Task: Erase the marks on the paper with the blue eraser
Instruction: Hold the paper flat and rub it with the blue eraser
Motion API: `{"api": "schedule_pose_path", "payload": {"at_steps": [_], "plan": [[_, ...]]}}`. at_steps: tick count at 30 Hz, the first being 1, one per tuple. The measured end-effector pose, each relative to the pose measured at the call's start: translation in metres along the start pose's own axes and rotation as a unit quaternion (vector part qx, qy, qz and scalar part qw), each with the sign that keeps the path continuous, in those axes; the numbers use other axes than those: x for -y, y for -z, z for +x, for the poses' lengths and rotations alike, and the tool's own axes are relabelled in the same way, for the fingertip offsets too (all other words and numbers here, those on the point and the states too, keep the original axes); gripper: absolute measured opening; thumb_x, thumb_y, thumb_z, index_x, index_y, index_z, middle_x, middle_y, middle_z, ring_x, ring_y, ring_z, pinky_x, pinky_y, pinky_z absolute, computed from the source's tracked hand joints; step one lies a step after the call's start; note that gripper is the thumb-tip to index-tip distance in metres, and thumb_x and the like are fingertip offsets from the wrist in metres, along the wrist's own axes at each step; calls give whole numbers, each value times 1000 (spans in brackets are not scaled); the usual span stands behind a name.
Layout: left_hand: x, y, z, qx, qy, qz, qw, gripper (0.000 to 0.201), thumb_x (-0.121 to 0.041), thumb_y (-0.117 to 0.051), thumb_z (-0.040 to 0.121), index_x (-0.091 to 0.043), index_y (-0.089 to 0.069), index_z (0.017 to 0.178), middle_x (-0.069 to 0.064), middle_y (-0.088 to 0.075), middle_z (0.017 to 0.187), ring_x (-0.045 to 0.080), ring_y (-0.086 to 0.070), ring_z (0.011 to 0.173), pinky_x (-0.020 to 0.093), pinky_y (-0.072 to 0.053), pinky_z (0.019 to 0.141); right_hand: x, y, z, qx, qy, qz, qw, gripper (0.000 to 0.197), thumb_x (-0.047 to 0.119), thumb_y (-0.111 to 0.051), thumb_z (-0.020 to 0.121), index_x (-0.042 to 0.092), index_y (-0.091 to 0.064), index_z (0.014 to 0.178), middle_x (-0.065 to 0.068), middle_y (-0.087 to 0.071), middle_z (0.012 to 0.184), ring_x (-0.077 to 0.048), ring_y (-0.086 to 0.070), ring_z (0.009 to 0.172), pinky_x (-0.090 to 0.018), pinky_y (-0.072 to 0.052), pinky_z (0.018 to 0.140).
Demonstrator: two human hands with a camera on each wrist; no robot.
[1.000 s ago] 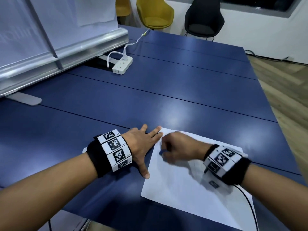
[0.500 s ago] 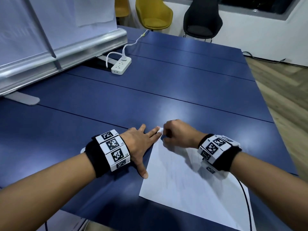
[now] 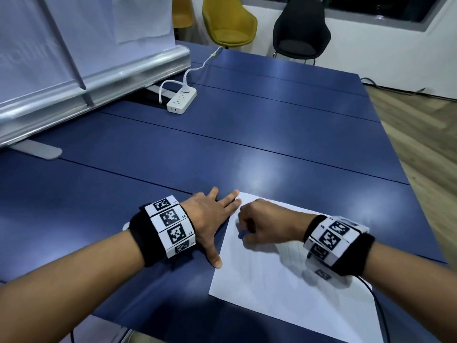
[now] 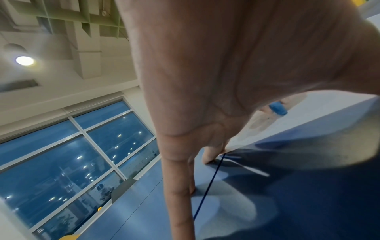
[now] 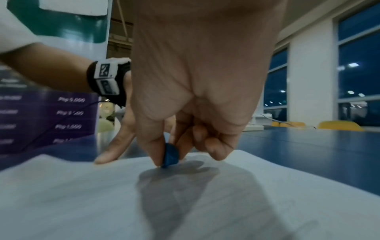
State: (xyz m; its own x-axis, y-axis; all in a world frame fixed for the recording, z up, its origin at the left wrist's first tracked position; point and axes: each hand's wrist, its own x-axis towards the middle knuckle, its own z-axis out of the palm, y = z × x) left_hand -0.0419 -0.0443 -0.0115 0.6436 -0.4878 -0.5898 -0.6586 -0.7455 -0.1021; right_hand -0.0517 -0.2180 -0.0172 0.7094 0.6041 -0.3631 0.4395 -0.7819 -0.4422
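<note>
A white sheet of paper [image 3: 277, 288] lies on the blue table near its front edge, with faint pencil lines [image 3: 289, 253] beside my right wrist. My right hand [image 3: 262, 222] pinches the blue eraser [image 5: 170, 155] between thumb and fingers and presses its tip on the paper near the far left corner. The eraser [image 4: 277, 109] also shows small in the left wrist view; my fingers hide it in the head view. My left hand [image 3: 212, 216] lies flat with fingers spread, its fingertips [image 3: 233, 195] on the paper's far left corner and its thumb [image 3: 214, 258] at the left edge.
A white power strip [image 3: 181, 101] with its cable lies further back on the table [image 3: 272, 134]. A banner stand with a metal base [image 3: 94, 78] runs along the left. Yellow [image 3: 228, 23] and black [image 3: 300, 33] chairs stand beyond the far edge. Wooden floor lies to the right.
My right hand moved from lower on the paper up to its far left corner, then a little back toward me, rubbing with the eraser. My left hand has stayed in place.
</note>
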Motion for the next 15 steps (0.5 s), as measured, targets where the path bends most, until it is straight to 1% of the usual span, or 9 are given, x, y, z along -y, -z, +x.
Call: {"api": "schedule_pose_path", "payload": {"at_steps": [2,3,5,7,9,10,11,13,15], "plan": [[0,0,0,0,-3,3,1000,148,-75,-79,53,-24,16,155,-10,24,161,36,-6,147,46,-38,102,-9,12,7,-41,-40,4,998,15,17,-71,72,23,-59,65,10,-72,80,-6,-60,67,-25,-48,61],[0,0,1,-1,-4,3,1000,148,-76,-78,53,-24,16,155,-10,24,161,35,-7,147,46,-38,101,-15,17,10,-69,-59,6,996,11,16,-70,71,20,-61,68,7,-73,85,-10,-61,71,-27,-47,61],[0,0,1,-3,-3,4,1000,148,-76,-78,53,-24,14,155,-10,24,162,35,-7,147,46,-38,101,-16,17,8,-99,-58,-3,993,19,16,-68,71,25,-53,63,5,-73,86,-15,-60,73,-27,-46,62],[0,0,0,-3,-2,5,1000,147,-76,-79,53,-24,13,156,-10,23,162,34,-7,147,46,-38,101,-3,3,-5,-50,-11,-12,999,30,14,-67,71,29,-44,59,7,-68,79,-14,-58,69,-24,-47,61],[0,0,1,-1,0,2,1000,147,-75,-79,53,-23,13,156,-10,24,162,34,-5,148,45,-37,102,13,-14,-19,37,37,11,999,26,14,-67,71,27,-48,60,10,-63,75,-13,-58,68,-23,-48,62],[0,0,0,1,0,1,1000,148,-75,-79,53,-23,14,156,-10,24,162,34,-5,148,45,-37,103,15,-15,-21,57,42,20,997,20,14,-67,72,23,-52,62,10,-66,76,-14,-61,70,-26,-51,64],[0,0,0,2,0,0,1000,148,-75,-79,53,-23,14,156,-10,24,162,34,-4,148,44,-37,103,14,-12,-18,50,29,22,998,15,15,-68,71,20,-56,64,9,-69,78,-14,-63,71,-30,-53,66],[0,1,0,0,-2,4,1000,148,-76,-78,53,-23,14,156,-10,24,162,34,-6,148,44,-38,102,4,-3,-13,-3,-7,36,999,16,15,-70,71,20,-58,63,8,-73,80,-12,-65,71,-31,-54,66],[0,1,0,-3,-4,9,1000,148,-77,-78,53,-23,13,156,-10,23,162,34,-8,147,43,-39,100,4,-4,-14,-23,-6,42,999,16,15,-70,70,21,-57,63,7,-72,80,-12,-64,70,-30,-53,65]]}}
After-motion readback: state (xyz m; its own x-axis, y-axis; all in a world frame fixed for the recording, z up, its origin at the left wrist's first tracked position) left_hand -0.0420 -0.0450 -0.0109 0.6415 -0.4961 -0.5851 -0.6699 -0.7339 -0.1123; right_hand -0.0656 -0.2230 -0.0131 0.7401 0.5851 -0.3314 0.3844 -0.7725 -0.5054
